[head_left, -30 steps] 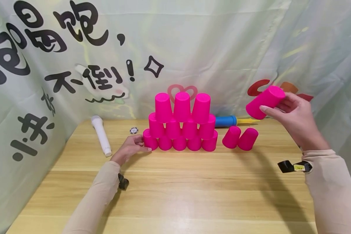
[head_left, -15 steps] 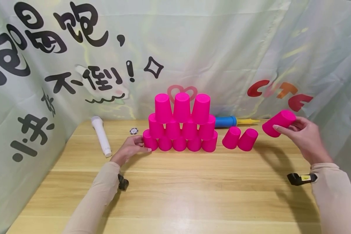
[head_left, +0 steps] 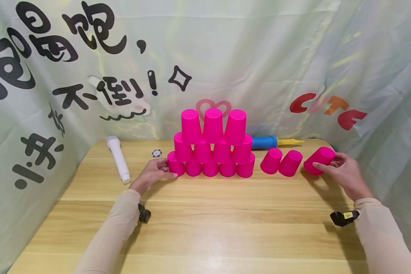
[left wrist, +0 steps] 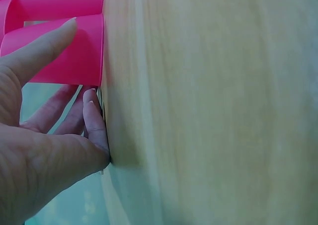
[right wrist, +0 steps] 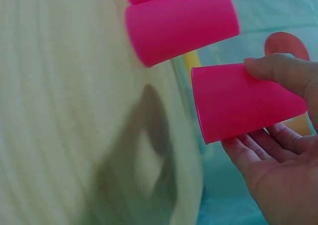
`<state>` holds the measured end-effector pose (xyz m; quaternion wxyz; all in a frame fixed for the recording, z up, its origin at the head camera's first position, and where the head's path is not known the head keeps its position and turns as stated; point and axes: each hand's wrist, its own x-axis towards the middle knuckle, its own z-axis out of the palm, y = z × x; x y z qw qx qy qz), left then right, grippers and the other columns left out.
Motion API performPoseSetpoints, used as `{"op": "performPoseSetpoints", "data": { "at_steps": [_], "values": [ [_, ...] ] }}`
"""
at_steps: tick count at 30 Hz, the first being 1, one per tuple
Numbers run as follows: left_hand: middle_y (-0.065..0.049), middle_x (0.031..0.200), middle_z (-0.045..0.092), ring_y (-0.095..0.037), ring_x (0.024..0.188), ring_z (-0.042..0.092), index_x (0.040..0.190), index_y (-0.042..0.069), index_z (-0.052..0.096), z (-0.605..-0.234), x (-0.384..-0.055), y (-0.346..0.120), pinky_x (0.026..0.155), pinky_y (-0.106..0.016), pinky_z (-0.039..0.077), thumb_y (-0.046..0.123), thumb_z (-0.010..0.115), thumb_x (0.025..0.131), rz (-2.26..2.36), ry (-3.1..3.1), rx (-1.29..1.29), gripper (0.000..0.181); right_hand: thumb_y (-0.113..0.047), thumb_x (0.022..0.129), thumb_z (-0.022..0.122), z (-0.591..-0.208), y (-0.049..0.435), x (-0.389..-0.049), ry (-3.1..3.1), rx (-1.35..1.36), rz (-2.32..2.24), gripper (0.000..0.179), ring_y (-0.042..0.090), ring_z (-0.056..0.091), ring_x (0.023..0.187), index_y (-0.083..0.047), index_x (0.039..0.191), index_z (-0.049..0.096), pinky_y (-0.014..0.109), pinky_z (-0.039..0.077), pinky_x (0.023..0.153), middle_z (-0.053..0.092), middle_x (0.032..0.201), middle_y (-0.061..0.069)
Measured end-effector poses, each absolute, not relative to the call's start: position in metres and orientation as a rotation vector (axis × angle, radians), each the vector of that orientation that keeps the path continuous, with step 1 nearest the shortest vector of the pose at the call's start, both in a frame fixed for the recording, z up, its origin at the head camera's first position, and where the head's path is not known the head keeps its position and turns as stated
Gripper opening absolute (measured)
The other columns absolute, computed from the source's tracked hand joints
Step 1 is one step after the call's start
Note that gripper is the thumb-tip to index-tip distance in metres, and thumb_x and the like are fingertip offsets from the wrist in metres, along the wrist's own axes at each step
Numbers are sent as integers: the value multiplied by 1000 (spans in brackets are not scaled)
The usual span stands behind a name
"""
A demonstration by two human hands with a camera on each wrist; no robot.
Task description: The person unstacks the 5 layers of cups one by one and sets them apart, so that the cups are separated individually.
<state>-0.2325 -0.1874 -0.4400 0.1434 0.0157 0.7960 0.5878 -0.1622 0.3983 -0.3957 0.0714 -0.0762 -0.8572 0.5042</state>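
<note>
Pink cups stand upside down in three stacked rows, the top row [head_left: 213, 125] of three. My left hand [head_left: 152, 173] steadies the bottom row's leftmost cup [head_left: 177, 164], its thumb across the front and its fingers at the left side. In the left wrist view, that thumb [left wrist: 49, 46] lies along the cup's wall. At the right, my right hand [head_left: 347, 175] holds a tilted pink cup [head_left: 318, 161] between thumb and fingers, low over the table. Two more upside-down cups, one nearer the pyramid [head_left: 271, 161] and one nearer my right hand [head_left: 290, 163], stand between.
A white microphone [head_left: 119, 160] lies at the left, with a round chip [head_left: 156, 153] between it and the pyramid. Behind the cups lies a blue pump [head_left: 264, 142] with a yellow end. A printed curtain [head_left: 260, 57] hangs round the wooden table [head_left: 205, 224].
My right hand has moved right, then down with its cup, ending lower and beside the two separate cups. The left hand and the stacked cups have stayed in place.
</note>
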Motion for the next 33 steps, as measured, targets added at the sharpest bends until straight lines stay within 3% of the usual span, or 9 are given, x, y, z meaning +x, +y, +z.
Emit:
{"op": "performPoseSetpoints", "data": {
  "at_steps": [2, 6, 12, 19, 26, 33],
  "values": [
    [-17, 127, 66, -27, 105, 58, 140, -3, 56, -440, -232, -187, 92, -31, 47, 3, 84, 80, 1699, 2292, 43, 66, -21, 92, 77, -400, 398, -163, -2615, -232, 1472, 59, -6, 54, 82, 8, 131, 43, 9, 48, 69, 56, 93, -21],
    [-18, 130, 64, -29, 110, 57, 141, -2, 56, -439, -232, -186, 92, -31, 47, 2, 84, 80, 1709, 2286, 31, 67, -25, 92, 76, -407, 394, -163, -2654, -237, 1438, 71, -4, 51, 83, 13, 137, 36, 9, 47, 70, 53, 99, -13],
    [-19, 133, 62, -31, 113, 54, 142, 0, 55, -440, -233, -186, 94, -32, 46, 3, 84, 80, 1695, 2294, 0, 68, -25, 91, 78, -413, 388, -166, -2668, -224, 1414, 73, -7, 53, 83, 14, 137, 37, 10, 48, 70, 56, 98, -13],
    [-19, 131, 64, -30, 111, 57, 141, -1, 56, -440, -233, -187, 92, -30, 47, 2, 84, 80, 1694, 2305, 23, 67, -31, 92, 77, -417, 384, -168, -2707, -247, 1378, 75, -1, 50, 86, 12, 140, 39, 11, 48, 69, 54, 122, 16],
    [-18, 130, 65, -31, 111, 58, 140, -1, 57, -439, -232, -187, 92, -30, 47, 2, 84, 80, 1708, 2295, 56, 66, -30, 92, 77, -421, 385, -171, -2693, -256, 1411, 74, -3, 51, 86, 10, 140, 39, 11, 49, 70, 55, 118, 10],
    [-17, 126, 66, -27, 104, 59, 138, -3, 58, -439, -233, -187, 92, -30, 47, 2, 83, 81, 1699, 2298, 64, 63, -35, 92, 76, -422, 383, -170, -2697, -287, 1427, 80, -1, 50, 89, 10, 144, 34, 10, 49, 70, 50, 132, 26]
  ]
}}
